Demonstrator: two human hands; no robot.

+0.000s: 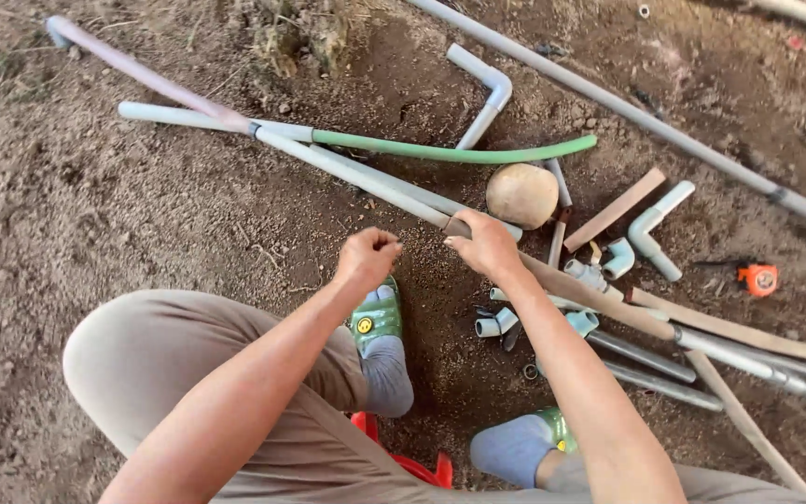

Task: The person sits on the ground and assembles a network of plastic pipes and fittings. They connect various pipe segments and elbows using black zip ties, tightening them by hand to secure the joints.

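Hands work low over bare dirt, between the knees of a seated person. The right hand [487, 245] is closed over a long grey pipe [356, 173] at the point where its grey length meets a brown sleeve-like section [599, 299]; the pipe runs diagonally from upper left to lower right, lying on or just above the ground. The left hand [368, 257] is curled into a loose fist just beside that joint, apart from the pipe; whether it pinches something small cannot be told.

Hazards, judged from this layout:

- Slip at the joint — the grip covers only a short part of a long pipe, so the far end may swing or drag and pull the joint out of line.
- Grit — loose soil lies directly under the joint and could get into any open end or onto a mating face.
- Crowding — a green hose [459, 152] lies across the pipe, and a round tan stone [522, 195] sits just beside the right hand; either could catch a shifted pipe.
- Loss of small parts — white elbow fittings [501, 322] lie scattered near the green sandals [377, 317] and could be kicked or trodden in.

An orange tape measure [758, 278] lies well apart, to the right.
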